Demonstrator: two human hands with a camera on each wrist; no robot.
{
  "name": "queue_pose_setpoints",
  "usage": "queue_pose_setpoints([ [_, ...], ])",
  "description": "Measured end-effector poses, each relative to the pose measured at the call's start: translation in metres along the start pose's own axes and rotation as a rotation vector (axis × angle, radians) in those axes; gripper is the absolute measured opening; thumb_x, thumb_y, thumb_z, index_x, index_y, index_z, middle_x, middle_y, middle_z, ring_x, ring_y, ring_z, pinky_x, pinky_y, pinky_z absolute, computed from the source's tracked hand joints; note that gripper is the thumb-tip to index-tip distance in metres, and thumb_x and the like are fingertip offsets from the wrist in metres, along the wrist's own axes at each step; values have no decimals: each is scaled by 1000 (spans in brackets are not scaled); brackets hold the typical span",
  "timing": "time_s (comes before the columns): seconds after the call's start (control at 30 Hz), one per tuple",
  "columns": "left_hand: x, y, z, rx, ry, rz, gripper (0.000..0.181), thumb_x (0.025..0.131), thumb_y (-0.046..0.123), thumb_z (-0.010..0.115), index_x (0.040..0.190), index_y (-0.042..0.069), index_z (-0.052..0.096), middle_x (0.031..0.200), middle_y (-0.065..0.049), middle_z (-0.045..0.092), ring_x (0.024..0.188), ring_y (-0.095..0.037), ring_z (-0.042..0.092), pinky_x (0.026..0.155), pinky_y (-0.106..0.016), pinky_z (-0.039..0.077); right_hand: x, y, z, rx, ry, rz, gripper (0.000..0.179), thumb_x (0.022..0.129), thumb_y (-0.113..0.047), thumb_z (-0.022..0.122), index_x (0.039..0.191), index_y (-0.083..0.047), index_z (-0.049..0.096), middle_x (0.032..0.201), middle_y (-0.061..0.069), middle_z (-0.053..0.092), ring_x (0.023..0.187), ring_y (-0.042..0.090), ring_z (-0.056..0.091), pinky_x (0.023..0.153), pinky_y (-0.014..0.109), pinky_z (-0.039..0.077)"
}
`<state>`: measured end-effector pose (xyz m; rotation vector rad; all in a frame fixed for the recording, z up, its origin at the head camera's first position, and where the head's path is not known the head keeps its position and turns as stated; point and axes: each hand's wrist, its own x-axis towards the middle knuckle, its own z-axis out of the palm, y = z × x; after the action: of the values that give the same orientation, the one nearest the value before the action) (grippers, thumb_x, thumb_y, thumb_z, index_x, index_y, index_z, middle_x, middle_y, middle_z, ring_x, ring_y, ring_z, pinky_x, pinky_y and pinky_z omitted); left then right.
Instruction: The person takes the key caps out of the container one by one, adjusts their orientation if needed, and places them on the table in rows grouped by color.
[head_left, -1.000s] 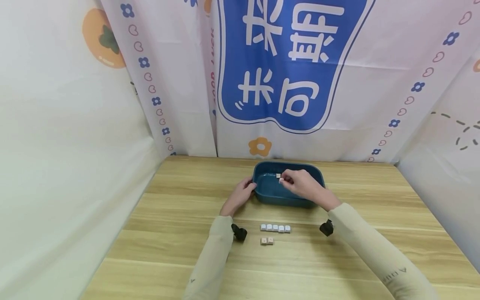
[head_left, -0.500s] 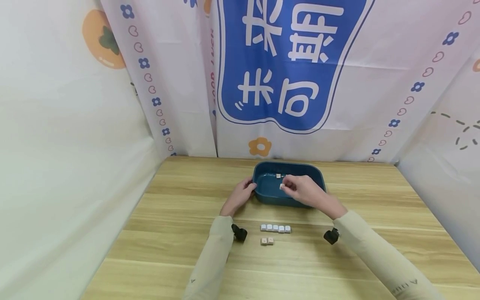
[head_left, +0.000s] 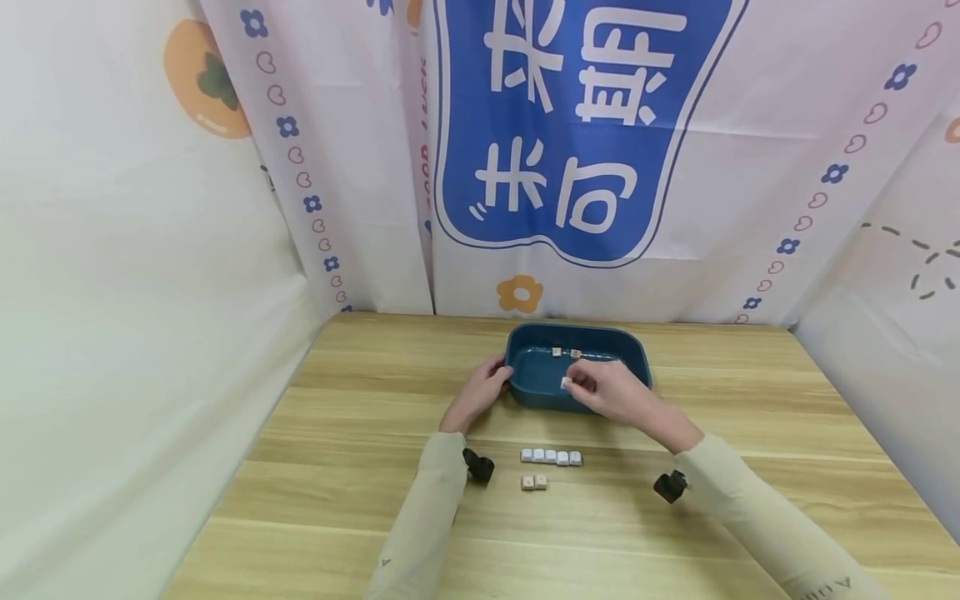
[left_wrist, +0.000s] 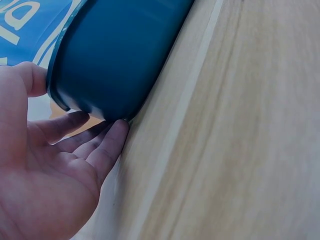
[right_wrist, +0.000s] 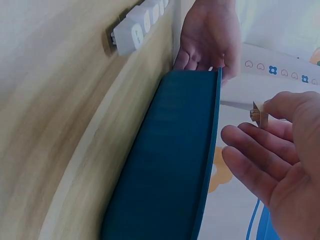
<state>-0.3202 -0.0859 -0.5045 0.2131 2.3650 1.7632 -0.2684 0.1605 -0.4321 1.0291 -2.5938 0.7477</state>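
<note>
My left hand (head_left: 480,392) holds the left end of a dark blue bin (head_left: 551,402), thumb at the rim and fingers against the outer wall in the left wrist view. Over the near side of the bin, my right hand (head_left: 615,390) pinches a small pale keycap (head_left: 566,383) between thumb and fingers. The right wrist view shows this keycap (right_wrist: 260,115) above the rim, its underside facing the bin. Two more keycaps, a left one (head_left: 557,352) and a right one (head_left: 575,353), lie along the bin's back wall inside. The hand hides part of the bin's floor.
In front of the bin, a row of several white keycaps (head_left: 551,457) sits on the wooden table (head_left: 360,467). Two beige keycaps (head_left: 534,482) stand nearer. A printed cloth (head_left: 375,208) hangs behind the table.
My right hand has drawn back towards the bin's near wall with the keycap. The right one of the keycaps by the back wall has come into sight. My left hand stays put.
</note>
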Motion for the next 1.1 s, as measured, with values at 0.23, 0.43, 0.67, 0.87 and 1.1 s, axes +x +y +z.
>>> queue_pose_setpoints([
  [0.23, -1, -1, 0, -13, -2, 1, 47, 96, 28, 45, 140, 11, 41, 139, -8, 44, 118, -19, 51, 94, -35, 47, -9, -10, 1, 34, -15, -13, 6, 88, -19, 63, 92, -16, 65, 78, -13, 62, 68, -3, 55, 60, 19, 51],
  [0.43, 0, -1, -1, -19, -14, 1, 47, 96, 28, 44, 140, 11, 40, 140, -9, 44, 118, -20, 51, 94, -35, 47, -18, -16, 8, 48, -38, -37, 5, 88, -20, 63, 92, -17, 65, 78, -13, 63, 68, -4, 56, 59, 19, 51],
  [0.67, 0, -1, -1, -40, -33, -6, 49, 97, 30, 44, 142, 12, 37, 143, -11, 40, 122, -23, 48, 97, -38, 44, -27, -22, 16, 50, -47, -67, 5, 86, -19, 65, 91, -17, 64, 76, -13, 61, 65, -4, 53, 56, 18, 49],
  [0.87, 0, 0, -1, -26, -17, -10, 48, 96, 29, 45, 141, 12, 39, 140, -8, 43, 119, -19, 51, 94, -33, 46, -35, -27, 25, 47, -48, -129, 5, 86, -19, 65, 90, -17, 63, 76, -13, 62, 67, -5, 54, 55, 13, 47],
  [1.1, -1, 0, -1, -23, -16, 3, 48, 97, 28, 44, 141, 10, 39, 140, -9, 43, 119, -20, 50, 95, -34, 46, -41, -32, 32, 43, -95, -128, 5, 85, -20, 66, 89, -18, 64, 76, -14, 62, 66, -5, 53, 57, 11, 45],
])
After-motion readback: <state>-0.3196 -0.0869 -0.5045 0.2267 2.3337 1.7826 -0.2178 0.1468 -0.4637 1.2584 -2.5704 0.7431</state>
